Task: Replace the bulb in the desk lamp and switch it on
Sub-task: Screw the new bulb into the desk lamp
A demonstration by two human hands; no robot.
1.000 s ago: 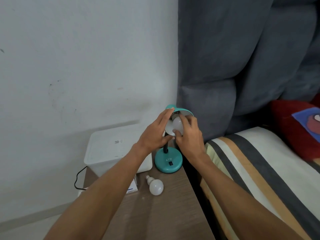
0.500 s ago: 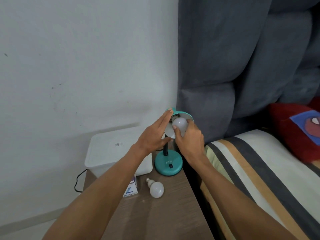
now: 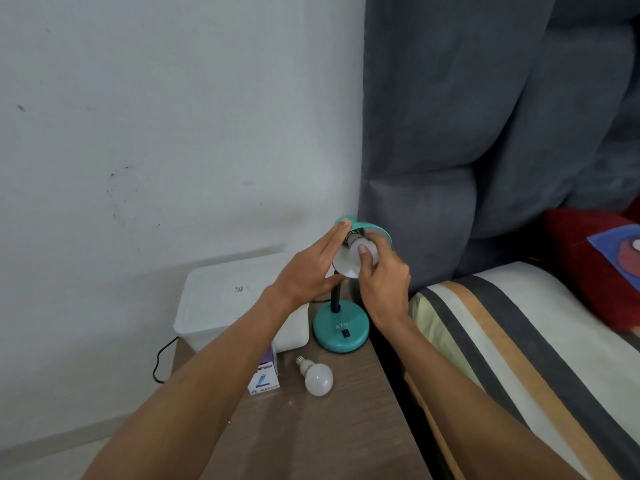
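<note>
Right thumb (image 3: 363,252) now across bulb (image 3: 356,247)

On my desk (image 3: 311,441) a white plastic box (image 3: 221,303) stands against the wall (image 3: 156,116). Beside the desk lies my striped bed (image 3: 519,348), with a grey padded headboard (image 3: 485,98) and a red pillow (image 3: 595,261).

My left hand (image 3: 304,275) steadies the teal shade (image 3: 372,228) of a desk lamp (image 3: 341,329) while the fingers (image 3: 363,252) of my right hand (image 3: 382,284) grip a white bulb (image 3: 362,249) at its socket. On the wooden desk (image 3: 311,438), a spare bulb (image 3: 318,379) lies beside a small bulb box (image 3: 265,379), in front of a white plastic container (image 3: 221,299). A striped bed (image 3: 519,341) sits to the right.
</note>
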